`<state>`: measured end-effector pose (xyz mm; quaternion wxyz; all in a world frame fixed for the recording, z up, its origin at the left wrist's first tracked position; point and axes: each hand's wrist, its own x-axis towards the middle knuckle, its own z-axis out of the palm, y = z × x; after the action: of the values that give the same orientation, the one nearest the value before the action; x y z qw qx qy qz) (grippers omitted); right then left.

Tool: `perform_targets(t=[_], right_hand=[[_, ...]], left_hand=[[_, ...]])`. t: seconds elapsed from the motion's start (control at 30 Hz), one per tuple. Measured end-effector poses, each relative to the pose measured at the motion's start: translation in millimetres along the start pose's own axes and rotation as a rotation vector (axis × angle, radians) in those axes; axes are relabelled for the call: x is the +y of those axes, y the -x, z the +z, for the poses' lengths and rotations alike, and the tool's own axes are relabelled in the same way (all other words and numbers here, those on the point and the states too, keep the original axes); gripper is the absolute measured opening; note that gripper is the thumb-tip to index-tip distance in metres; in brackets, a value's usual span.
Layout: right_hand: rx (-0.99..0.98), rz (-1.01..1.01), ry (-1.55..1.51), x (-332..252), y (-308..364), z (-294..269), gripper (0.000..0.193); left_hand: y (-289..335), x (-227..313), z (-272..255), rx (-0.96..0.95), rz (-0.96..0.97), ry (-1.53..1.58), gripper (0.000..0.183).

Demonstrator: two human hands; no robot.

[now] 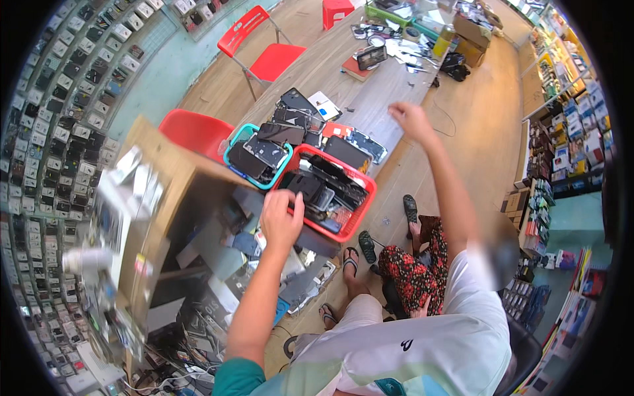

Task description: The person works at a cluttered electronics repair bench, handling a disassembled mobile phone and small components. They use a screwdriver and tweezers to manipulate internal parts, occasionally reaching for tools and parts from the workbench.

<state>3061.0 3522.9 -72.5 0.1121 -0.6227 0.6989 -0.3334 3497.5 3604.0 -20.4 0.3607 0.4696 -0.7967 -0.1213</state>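
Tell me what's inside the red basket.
The red basket holds a jumbled pile of dark, phone-like slabs. Whatever lies beneath the top layer is covered, so the basket's bottom cannot be seen.

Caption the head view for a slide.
Left hand at a red basket of phone parts beside a teal basket; right hand held apart.

Near the centre of the frame, the left hand reaches a red basket packed with dark phones and parts; contact is unclear. A teal basket of phones stands beside it, upper left. The right hand, fingers curled, hovers near the tabletop edge, upper right.
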Motion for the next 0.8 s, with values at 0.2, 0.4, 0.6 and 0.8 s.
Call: perform_targets(t=[0.2,0.4,0.6,0.8], right_hand=[[0.000,-0.060,0.142,97.4,-198.0,21.8,0.026],[-0.178,-0.133,0.355,143.3,-329.3,50.1,0.035],[-0.579,-0.056,0.284,174.2,-373.9,55.7,0.037],[-0.682,-0.046,0.136,173.7,-377.6,52.0,0.040]], left_hand=[[-14.7,0.6,1.1,-0.083,-0.103,0.007,0.011],[-30.8,-2.9,6.6,-0.129,-0.141,-0.027,0.012],[-33.6,-5.1,7.8,-0.158,-0.169,-0.046,0.012],[-38.6,-5.6,7.6,-0.154,-0.178,-0.057,0.014]])
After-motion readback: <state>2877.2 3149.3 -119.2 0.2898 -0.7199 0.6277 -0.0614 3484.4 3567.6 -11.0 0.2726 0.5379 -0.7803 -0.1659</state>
